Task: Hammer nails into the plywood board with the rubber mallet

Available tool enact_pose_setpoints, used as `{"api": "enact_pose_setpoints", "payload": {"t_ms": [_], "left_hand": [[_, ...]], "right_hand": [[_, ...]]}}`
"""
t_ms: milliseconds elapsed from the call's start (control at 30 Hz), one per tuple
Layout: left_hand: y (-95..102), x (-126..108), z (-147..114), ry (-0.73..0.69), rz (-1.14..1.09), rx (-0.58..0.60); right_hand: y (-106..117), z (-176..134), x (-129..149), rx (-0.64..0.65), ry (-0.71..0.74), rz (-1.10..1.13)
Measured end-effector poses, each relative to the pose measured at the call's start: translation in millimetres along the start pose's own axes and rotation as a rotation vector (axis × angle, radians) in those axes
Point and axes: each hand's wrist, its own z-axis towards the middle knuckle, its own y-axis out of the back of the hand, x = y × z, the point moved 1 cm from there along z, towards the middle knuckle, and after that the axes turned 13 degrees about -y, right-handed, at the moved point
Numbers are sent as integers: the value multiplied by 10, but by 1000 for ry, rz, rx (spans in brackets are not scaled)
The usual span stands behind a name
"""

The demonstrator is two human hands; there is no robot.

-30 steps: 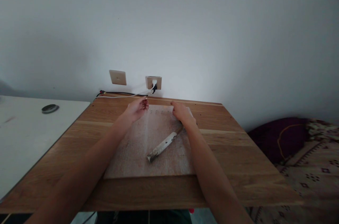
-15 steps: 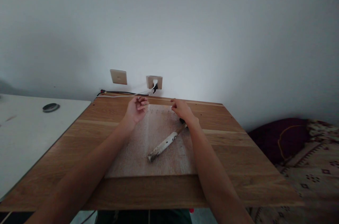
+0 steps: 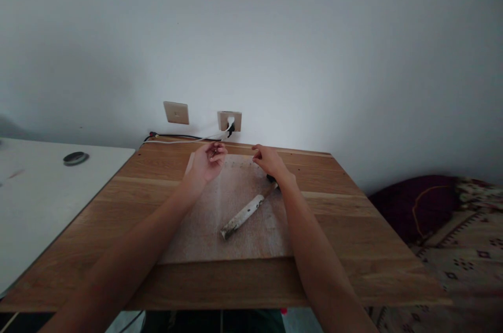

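My left hand (image 3: 210, 162) is half turned palm up over the far left part of a worn board (image 3: 196, 241). Its fingers curl in around something small and dark that I cannot make out. Over the board's far right part, my right hand (image 3: 269, 160) has thumb and forefinger close together; whatever sits between them is too small to see. A hammer (image 3: 243, 216) lies slantwise on the board, its handle whitish and scuffed. The dark head is partly hidden behind my right wrist. Several tiny specks run along the board's far edge between my hands.
The board rests on a wooden table (image 3: 346, 223). Cables (image 3: 176, 140) run along its back edge to a wall socket (image 3: 229, 121). To the left stands a white table (image 3: 35, 207) bearing a round dark object (image 3: 76, 158). Patterned fabric (image 3: 463, 259) is at right.
My left hand has shifted slightly right, towards my right hand, and its fingers have curled in more. My right hand has barely moved. The hammer lies as before.
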Motion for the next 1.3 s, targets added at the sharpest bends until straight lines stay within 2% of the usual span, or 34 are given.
{"api": "enact_pose_setpoints", "payload": {"t_ms": [233, 400, 500, 633, 700, 800, 867, 933, 1033, 1133, 1233, 1300], "left_hand": [[119, 194, 62, -55, 250, -260], [145, 392, 1, 31, 286, -204], [101, 455, -41, 12, 254, -160], [-12, 379, -78, -61, 233, -172], [-69, 273, -74, -104, 194, -175], [-108, 100, -28, -182, 109, -123], [-77, 34, 19, -206, 103, -127], [-2, 28, 69, -186, 165, -206], [122, 82, 135, -153, 236, -314], [188, 129, 167, -146, 247, -316], [191, 159, 149, -131, 252, -307], [176, 192, 113, -106, 251, -304]], "right_hand": [[118, -39, 71, -31, 45, 86], [149, -135, 420, 41, 208, 400], [129, -198, 613, 97, 311, 486], [207, -216, 624, 15, 297, 529], [267, -189, 539, -73, 228, 497], [278, -138, 386, -153, 85, 280], [200, -123, 304, -115, -12, 80], [72, -133, 255, -41, -77, -82], [-123, -164, 233, 8, -104, -234], [-208, -166, 242, -13, -109, -301], [-140, -141, 295, -43, -104, -289], [-37, -140, 383, -51, -35, -187]]}}
